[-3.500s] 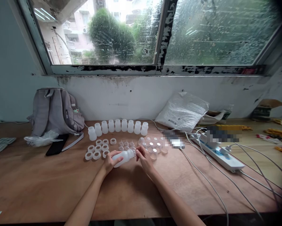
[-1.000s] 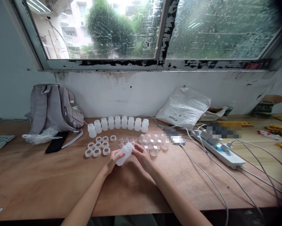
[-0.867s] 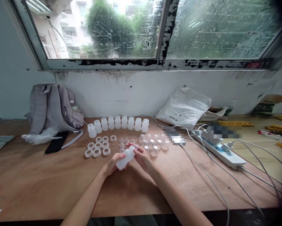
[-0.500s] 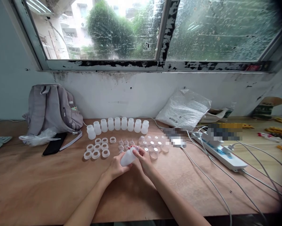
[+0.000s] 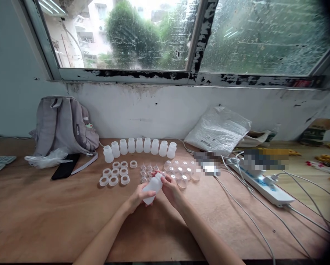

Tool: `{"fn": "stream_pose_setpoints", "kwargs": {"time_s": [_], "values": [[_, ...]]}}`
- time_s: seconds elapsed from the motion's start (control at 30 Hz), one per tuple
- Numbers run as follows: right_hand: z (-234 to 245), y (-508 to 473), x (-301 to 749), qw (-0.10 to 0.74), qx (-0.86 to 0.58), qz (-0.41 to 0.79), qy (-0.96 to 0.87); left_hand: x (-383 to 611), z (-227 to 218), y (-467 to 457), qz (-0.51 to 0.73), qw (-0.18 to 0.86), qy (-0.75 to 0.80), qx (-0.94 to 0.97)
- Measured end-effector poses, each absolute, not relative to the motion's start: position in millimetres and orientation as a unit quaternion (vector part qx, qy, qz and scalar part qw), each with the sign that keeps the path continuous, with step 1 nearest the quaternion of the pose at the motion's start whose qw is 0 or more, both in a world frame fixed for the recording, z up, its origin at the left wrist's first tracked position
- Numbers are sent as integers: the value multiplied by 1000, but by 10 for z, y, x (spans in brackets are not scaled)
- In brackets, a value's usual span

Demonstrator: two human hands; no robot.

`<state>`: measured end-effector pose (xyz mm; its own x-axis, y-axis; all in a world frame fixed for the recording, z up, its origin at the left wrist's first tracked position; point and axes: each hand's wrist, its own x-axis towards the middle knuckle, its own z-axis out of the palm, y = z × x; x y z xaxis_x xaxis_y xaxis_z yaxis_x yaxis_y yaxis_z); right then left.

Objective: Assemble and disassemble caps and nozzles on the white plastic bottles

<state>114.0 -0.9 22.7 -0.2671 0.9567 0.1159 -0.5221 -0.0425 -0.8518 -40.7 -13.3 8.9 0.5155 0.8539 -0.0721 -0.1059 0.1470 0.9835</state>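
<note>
My left hand [image 5: 141,197] is wrapped round the lower body of a frosted white baby bottle [image 5: 153,187], which leans with its neck up and to the right. At the neck, my right hand [image 5: 170,188] grips with its fingers closed; a small clear part seems to be at the top, half hidden by the fingers. Just beyond my hands lie several clear nipples [image 5: 149,168], partly covered. White screw rings [image 5: 113,180] are set out to the left, and clear dome caps [image 5: 180,170] to the right. Several more bottles [image 5: 139,145] stand upright in a curved row behind.
A grey backpack [image 5: 62,125], a plastic bag [image 5: 47,159] and a black phone [image 5: 65,167] are at the left. On the right lie a silvery packing bag [image 5: 218,130], a white power strip [image 5: 275,195] and loose cables [image 5: 243,213]. The wall and window close off the back.
The bottle has turned a little more upright, and its body is more exposed. My left fingers have shifted lower on it. The whole view has moved slightly.
</note>
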Motion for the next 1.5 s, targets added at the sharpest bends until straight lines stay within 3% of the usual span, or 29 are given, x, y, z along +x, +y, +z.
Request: {"fn": "stream_pose_setpoints", "kwargs": {"time_s": [0.27, 0.43, 0.53, 0.63, 0.8, 0.93, 1.03, 1.13, 1.27, 1.5], "values": [[151, 20, 1156, 565, -273, 655, -421, -352, 54, -156, 377, 420, 471, 678], [212, 56, 1212, 550, -281, 620, -484, -322, 79, -191, 405, 317, 470, 717], [277, 117, 1362, 578, -322, 539, -521, -337, 54, -158, 441, 271, 466, 717], [314, 202, 1600, 610, -426, 380, -550, -385, 26, -113, 454, 251, 496, 696], [239, 313, 1864, 456, -570, 71, -679, -444, 29, -72, 470, 262, 524, 661], [131, 321, 1848, 345, -622, -19, -703, -448, 39, -68, 466, 261, 527, 660], [138, 296, 1805, 355, -613, 7, -706, -456, 29, -58, 471, 242, 511, 677], [210, 268, 1767, 481, -578, 90, -653, -476, 6, -36, 473, 246, 501, 681], [270, 251, 1710, 645, -505, 262, -510, -499, -28, -6, 462, 329, 491, 661], [231, 238, 1559, 643, -440, 417, -469, -501, -18, -8, 481, 366, 473, 641]]}}
